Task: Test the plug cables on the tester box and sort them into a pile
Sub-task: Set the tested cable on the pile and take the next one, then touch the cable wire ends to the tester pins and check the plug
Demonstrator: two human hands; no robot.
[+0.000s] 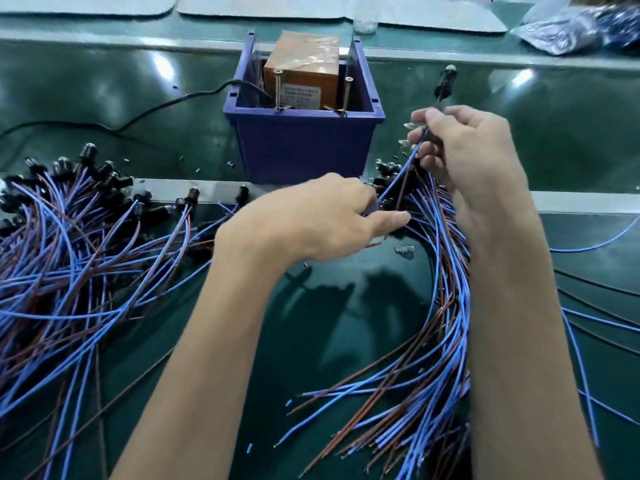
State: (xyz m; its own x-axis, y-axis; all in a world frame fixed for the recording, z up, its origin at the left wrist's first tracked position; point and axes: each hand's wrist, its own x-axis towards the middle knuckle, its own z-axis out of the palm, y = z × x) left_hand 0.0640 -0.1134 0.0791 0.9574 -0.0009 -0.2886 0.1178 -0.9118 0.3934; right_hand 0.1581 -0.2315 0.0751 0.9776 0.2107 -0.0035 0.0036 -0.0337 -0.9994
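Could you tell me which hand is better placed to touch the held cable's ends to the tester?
Probably left: the left hand grips those ends near the tester box; the right hand holds the cable higher up.

Well beyond the left hand (pixel 311 220) lie pale grey mats (pixel 242 8); far beyond the right hand (pixel 464 150) sits a crinkled plastic bag (pixel 571 26). Green tabletop (pixel 329 341) lies beneath both.

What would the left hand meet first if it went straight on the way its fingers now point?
Probably the right pile of cables, just past its fingertips and below the right hand. Depth is unclear, so the left hand might pass just over the wires.
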